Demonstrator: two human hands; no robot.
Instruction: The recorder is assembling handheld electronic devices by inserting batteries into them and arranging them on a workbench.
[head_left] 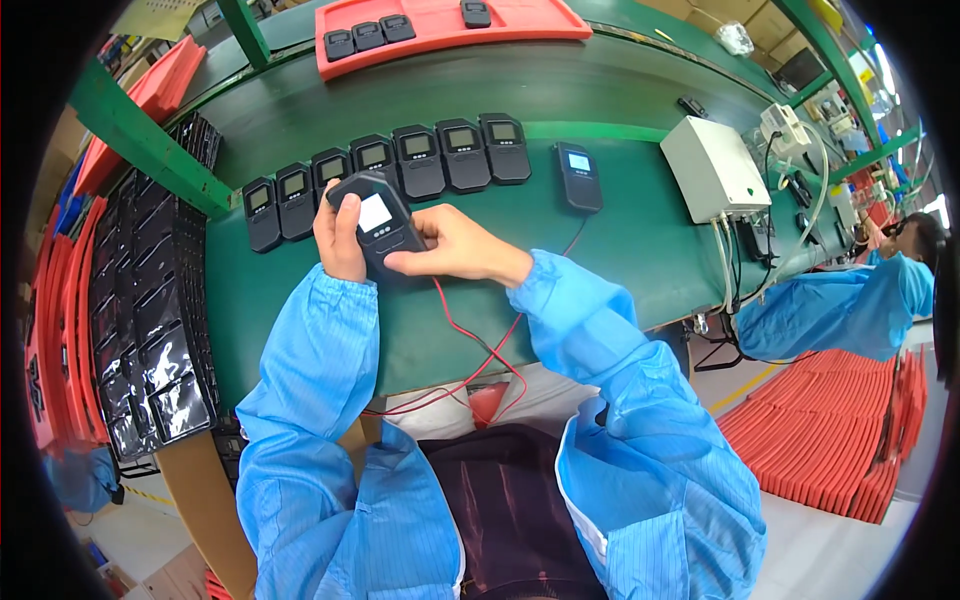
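Between my two hands, above the green bench, I hold a black handheld meter [376, 215] with a lit white screen. My left hand [340, 235] is wrapped round its left side, thumb on the front beside the screen. My right hand [455, 245] grips the lower right side, its thumb across the bottom of the front. A red cable [450, 318] runs from the meter's lower end toward my lap. Behind it stands a row of similar black meters [416, 160] with grey screens. To the right lies another meter [578, 178] with a lit bluish screen and a cable at its lower end.
A red foam tray [455, 43] with several meters sits at the back. At the right stands a white box [712, 170] with cables. Black plastic trays [150, 320] are stacked at left. Red trays [820, 430] are piled at lower right, near a co-worker's blue sleeve [830, 310].
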